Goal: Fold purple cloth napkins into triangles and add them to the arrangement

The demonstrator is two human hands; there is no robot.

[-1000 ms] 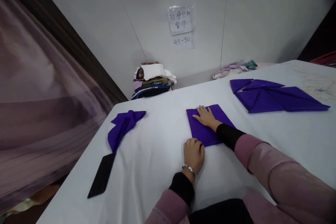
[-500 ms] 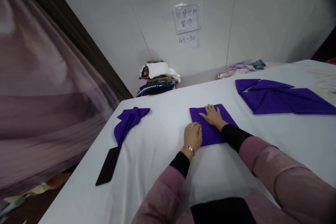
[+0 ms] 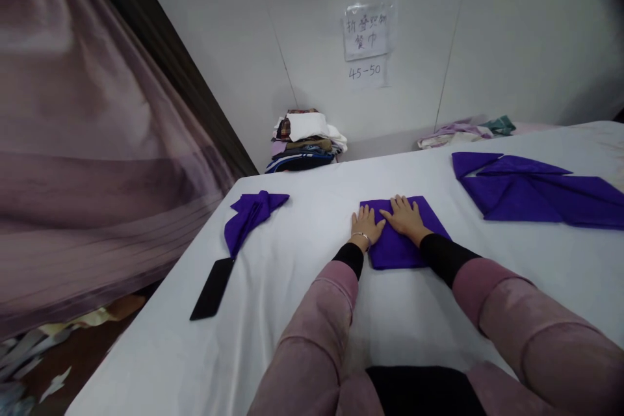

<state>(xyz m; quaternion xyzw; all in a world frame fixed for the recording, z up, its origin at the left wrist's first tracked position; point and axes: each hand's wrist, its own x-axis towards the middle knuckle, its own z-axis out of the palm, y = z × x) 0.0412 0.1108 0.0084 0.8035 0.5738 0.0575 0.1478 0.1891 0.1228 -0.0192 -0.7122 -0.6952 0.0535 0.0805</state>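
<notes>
The left hand [image 3: 368,223] and the right hand [image 3: 406,218] both lie flat with fingers spread, pressing on top of the purple square cloth [image 3: 400,255] and not gripping it. The square sits on the white counter [image 3: 297,253], between a bunched purple cloth [image 3: 244,224] on the left and a big folded purple cloth [image 3: 526,198] on the right.

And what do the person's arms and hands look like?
Both arms wear mottled dusty-pink fabric sleeves with plainer pink cuffs and snug black under-cuffs. The left hand and right hand are gloveless; a thin silver-coloured bracelet circles the left wrist.
</notes>
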